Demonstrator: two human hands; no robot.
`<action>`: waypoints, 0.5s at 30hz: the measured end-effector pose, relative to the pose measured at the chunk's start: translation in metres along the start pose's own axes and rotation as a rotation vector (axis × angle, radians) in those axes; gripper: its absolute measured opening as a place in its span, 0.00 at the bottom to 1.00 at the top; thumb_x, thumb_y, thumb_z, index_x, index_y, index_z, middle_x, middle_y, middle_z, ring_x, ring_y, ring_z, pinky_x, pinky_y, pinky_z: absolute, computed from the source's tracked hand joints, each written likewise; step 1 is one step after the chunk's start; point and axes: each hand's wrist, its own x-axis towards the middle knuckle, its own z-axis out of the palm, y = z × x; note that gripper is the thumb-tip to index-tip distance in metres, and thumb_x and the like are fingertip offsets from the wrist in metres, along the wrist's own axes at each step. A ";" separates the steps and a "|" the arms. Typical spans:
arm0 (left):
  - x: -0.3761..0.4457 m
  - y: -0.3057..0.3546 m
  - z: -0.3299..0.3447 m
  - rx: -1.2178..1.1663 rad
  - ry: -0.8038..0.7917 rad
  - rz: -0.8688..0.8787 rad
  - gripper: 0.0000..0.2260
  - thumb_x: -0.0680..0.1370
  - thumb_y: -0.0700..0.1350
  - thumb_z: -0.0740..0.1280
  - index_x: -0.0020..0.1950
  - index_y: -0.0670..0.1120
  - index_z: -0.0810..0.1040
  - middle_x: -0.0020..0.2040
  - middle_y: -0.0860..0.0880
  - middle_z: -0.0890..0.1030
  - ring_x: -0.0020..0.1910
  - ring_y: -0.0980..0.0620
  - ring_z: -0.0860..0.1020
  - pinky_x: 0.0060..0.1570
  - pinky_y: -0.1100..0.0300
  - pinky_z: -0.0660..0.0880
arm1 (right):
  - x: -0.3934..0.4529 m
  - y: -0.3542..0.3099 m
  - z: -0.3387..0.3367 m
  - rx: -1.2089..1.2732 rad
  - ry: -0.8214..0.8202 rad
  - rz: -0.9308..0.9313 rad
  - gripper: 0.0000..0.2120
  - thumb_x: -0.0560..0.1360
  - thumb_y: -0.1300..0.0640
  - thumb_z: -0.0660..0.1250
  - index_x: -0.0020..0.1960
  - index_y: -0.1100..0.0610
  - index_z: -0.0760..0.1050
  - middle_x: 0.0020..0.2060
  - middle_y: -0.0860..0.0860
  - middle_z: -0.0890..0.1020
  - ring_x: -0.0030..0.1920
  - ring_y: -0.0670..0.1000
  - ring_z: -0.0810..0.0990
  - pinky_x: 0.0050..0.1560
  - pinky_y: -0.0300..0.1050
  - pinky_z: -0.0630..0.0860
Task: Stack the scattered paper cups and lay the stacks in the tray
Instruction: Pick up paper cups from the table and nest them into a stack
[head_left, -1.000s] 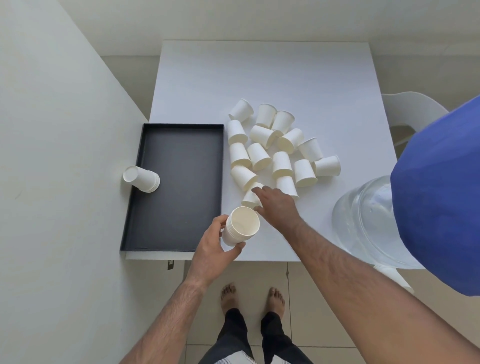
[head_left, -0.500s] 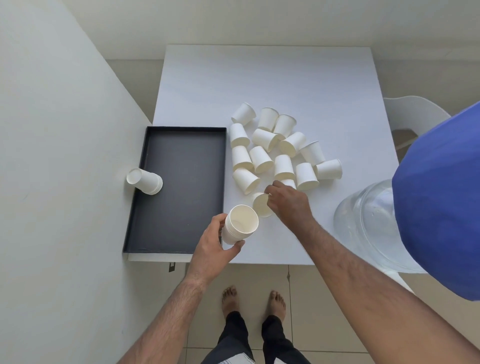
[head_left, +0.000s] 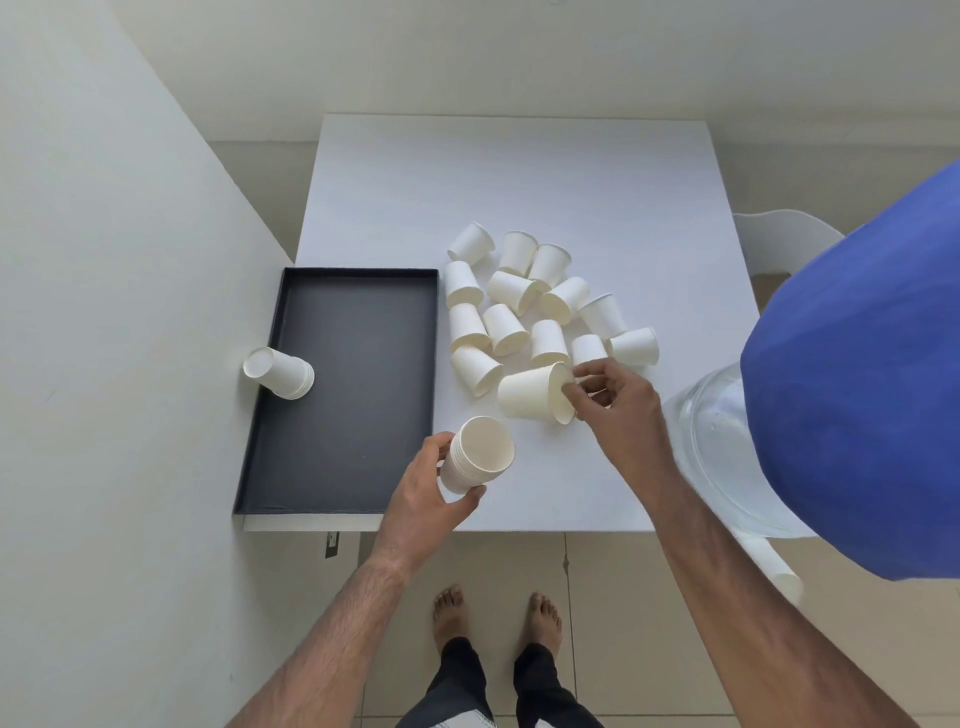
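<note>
Our left hand (head_left: 423, 491) grips a stack (head_left: 478, 460); our right hand (head_left: 615, 402) pinches a cup (head_left: 530, 397) by its rim.

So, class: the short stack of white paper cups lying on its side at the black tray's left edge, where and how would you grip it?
Probably grip the short stack of white paper cups around its side wall from above; the base end overhangs the black tray.

Bright, even daylight (wide-angle edge bending)
</note>
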 end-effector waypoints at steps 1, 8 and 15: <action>0.000 0.001 0.000 0.003 0.001 0.004 0.30 0.76 0.52 0.79 0.71 0.65 0.66 0.66 0.67 0.75 0.68 0.60 0.74 0.64 0.55 0.75 | -0.003 -0.005 -0.004 0.045 -0.004 0.005 0.05 0.76 0.49 0.76 0.49 0.44 0.81 0.39 0.46 0.87 0.39 0.53 0.85 0.43 0.50 0.81; -0.005 0.004 0.009 0.051 0.017 0.053 0.30 0.76 0.51 0.79 0.71 0.63 0.68 0.65 0.68 0.74 0.66 0.58 0.74 0.61 0.55 0.77 | -0.027 -0.016 -0.010 0.036 -0.154 0.006 0.03 0.76 0.51 0.76 0.46 0.46 0.82 0.39 0.46 0.87 0.37 0.49 0.85 0.46 0.53 0.85; -0.012 0.004 0.018 0.132 0.029 0.094 0.32 0.75 0.52 0.81 0.73 0.63 0.66 0.62 0.72 0.70 0.64 0.60 0.73 0.58 0.62 0.72 | -0.047 -0.009 -0.001 -0.360 -0.141 -0.097 0.06 0.76 0.45 0.75 0.43 0.44 0.80 0.35 0.33 0.83 0.39 0.39 0.82 0.36 0.35 0.74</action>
